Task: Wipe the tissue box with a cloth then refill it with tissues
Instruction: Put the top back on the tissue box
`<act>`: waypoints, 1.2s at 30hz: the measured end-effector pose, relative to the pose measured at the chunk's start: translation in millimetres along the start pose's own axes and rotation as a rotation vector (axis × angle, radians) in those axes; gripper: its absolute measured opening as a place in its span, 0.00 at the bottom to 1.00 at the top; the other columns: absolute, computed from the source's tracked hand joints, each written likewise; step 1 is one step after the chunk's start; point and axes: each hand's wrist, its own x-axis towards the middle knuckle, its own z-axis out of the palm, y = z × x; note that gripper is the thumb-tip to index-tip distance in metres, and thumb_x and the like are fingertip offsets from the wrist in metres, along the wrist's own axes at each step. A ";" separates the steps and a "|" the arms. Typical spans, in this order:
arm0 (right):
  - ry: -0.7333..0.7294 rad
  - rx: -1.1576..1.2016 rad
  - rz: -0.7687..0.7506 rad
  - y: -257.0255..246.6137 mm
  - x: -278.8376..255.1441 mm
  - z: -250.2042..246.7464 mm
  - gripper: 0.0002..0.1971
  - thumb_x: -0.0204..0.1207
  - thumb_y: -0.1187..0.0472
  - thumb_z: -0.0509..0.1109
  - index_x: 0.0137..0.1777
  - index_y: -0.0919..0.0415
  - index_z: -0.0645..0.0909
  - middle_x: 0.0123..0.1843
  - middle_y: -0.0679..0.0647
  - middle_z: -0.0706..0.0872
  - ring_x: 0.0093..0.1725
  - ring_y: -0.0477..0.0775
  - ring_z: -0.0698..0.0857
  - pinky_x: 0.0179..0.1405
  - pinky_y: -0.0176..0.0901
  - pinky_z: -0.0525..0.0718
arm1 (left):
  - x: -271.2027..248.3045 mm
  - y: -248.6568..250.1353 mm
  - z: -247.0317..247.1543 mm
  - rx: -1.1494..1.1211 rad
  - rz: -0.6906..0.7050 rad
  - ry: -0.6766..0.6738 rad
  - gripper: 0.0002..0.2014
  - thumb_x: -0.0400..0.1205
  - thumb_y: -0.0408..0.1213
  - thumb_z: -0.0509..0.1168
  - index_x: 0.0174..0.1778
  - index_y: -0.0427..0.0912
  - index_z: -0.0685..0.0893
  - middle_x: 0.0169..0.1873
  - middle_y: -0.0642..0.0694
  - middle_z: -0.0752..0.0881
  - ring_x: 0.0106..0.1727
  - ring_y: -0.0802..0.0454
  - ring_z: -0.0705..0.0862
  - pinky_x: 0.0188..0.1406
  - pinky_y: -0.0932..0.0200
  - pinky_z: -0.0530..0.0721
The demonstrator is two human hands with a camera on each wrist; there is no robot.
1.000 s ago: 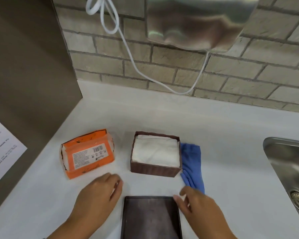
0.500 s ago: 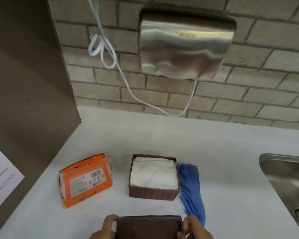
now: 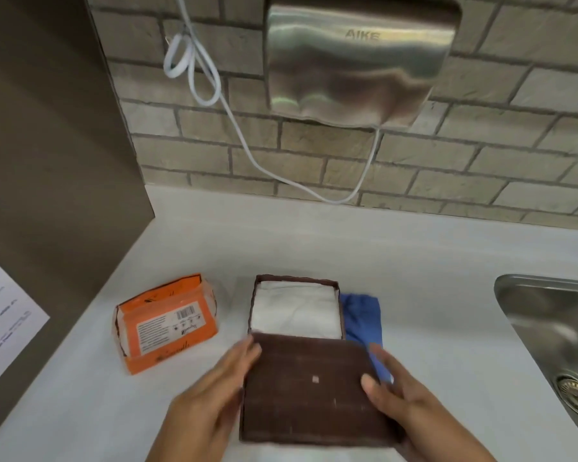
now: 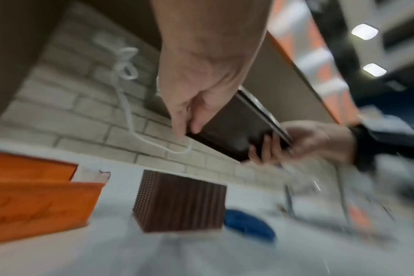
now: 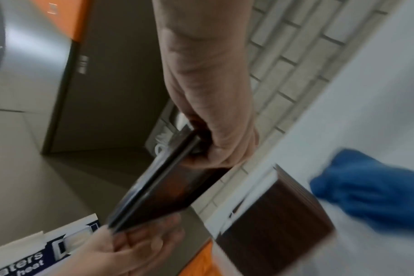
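The brown tissue box (image 3: 257,315) stands open on the white counter, filled with white tissues (image 3: 296,311). Its flat brown lid (image 3: 309,388) is held in the air just in front of the box, between both hands. My left hand (image 3: 227,371) grips the lid's left edge and my right hand (image 3: 381,378) grips its right edge. The left wrist view shows the lid (image 4: 234,128) with fingers of both hands curled under it, above the box (image 4: 180,201). The right wrist view shows the lid (image 5: 168,186) edge-on. A blue cloth (image 3: 362,321) lies right of the box.
An orange tissue packet (image 3: 167,323), torn open, lies left of the box. A steel sink (image 3: 554,338) is set into the counter at the right. A metal hand dryer (image 3: 357,58) with a white cable (image 3: 244,148) hangs on the brick wall behind.
Both hands took the lid from the counter by its side edges and lifted it forward toward the open box. The head view tilted up.
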 end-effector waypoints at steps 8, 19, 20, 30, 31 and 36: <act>0.320 -0.523 -0.415 -23.7 89.5 30.8 0.19 0.85 0.56 0.58 0.75 0.46 0.68 0.65 0.53 0.79 0.55 0.48 0.83 0.57 0.40 0.81 | 90.4 14.2 -6.6 -0.099 -0.171 0.236 0.16 0.88 0.37 0.52 0.66 0.45 0.81 0.48 0.47 0.89 0.41 0.58 0.88 0.32 0.74 0.84; 0.603 -1.129 -0.286 -11.4 133.4 41.6 0.24 0.81 0.45 0.61 0.60 0.68 0.77 0.60 0.66 0.76 0.60 0.63 0.74 0.62 0.47 0.73 | 120.6 -9.6 8.3 0.274 -0.244 0.299 0.17 0.82 0.48 0.63 0.57 0.40 0.85 0.47 0.46 0.90 0.40 0.54 0.84 0.36 0.64 0.78; 0.596 -1.153 -0.278 -11.1 134.0 42.3 0.25 0.81 0.44 0.61 0.60 0.67 0.77 0.61 0.66 0.75 0.61 0.63 0.73 0.63 0.47 0.72 | 121.3 -11.4 8.6 0.284 -0.254 0.298 0.17 0.82 0.49 0.63 0.57 0.41 0.85 0.47 0.46 0.89 0.41 0.53 0.85 0.37 0.62 0.80; 0.509 -0.681 -0.243 -7.5 147.7 40.0 0.19 0.78 0.52 0.66 0.56 0.67 0.70 0.53 0.61 0.75 0.56 0.64 0.77 0.60 0.54 0.77 | 142.5 -6.4 30.4 0.161 -0.387 0.195 0.18 0.85 0.52 0.52 0.60 0.41 0.69 0.46 0.42 0.85 0.45 0.45 0.85 0.40 0.53 0.84; 0.469 -0.602 -0.256 -5.1 150.2 38.8 0.20 0.77 0.49 0.67 0.58 0.64 0.70 0.54 0.59 0.77 0.55 0.61 0.80 0.60 0.54 0.80 | 143.6 -7.8 34.2 0.140 -0.391 0.193 0.21 0.84 0.55 0.53 0.61 0.41 0.69 0.48 0.42 0.85 0.47 0.44 0.86 0.40 0.55 0.83; 0.327 -0.227 -0.156 -0.9 154.6 33.6 0.20 0.72 0.43 0.72 0.58 0.53 0.76 0.50 0.51 0.88 0.50 0.51 0.89 0.50 0.46 0.89 | 145.2 -11.9 38.6 0.030 -0.408 0.212 0.25 0.81 0.60 0.55 0.64 0.43 0.71 0.48 0.46 0.84 0.48 0.45 0.86 0.41 0.57 0.83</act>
